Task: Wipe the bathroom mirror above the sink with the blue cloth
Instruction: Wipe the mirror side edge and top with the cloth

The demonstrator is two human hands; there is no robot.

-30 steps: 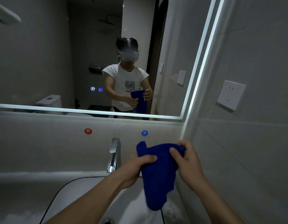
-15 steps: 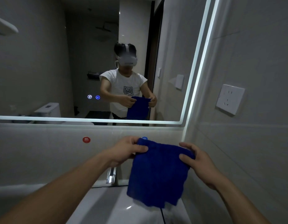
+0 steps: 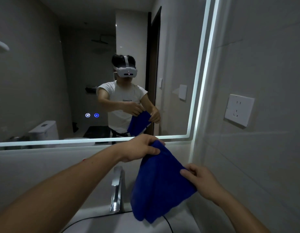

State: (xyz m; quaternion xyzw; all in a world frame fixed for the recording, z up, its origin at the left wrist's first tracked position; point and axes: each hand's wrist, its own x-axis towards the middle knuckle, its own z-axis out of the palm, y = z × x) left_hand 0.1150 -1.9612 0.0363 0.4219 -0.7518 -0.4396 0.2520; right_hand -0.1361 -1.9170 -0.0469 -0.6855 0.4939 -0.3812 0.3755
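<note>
The blue cloth (image 3: 160, 185) hangs in front of me over the sink, just below the mirror's lower right corner. My left hand (image 3: 140, 148) grips its top corner, raised close to the mirror's lit bottom edge. Lower and to the right, my right hand (image 3: 202, 180) pinches the cloth's right edge. The bathroom mirror (image 3: 53, 68) fills the upper left of the head view, framed by a glowing light strip, and reflects me holding the cloth.
A chrome tap (image 3: 117, 189) stands under the cloth at the back of the white sink (image 3: 102, 219). On the tiled right wall sits a white socket (image 3: 239, 109). Two small lit touch buttons (image 3: 92, 115) glow in the mirror.
My left hand lifted its corner of the cloth up toward the mirror's bottom edge. My right hand dropped lower, so the cloth now hangs slanted instead of spread flat.
</note>
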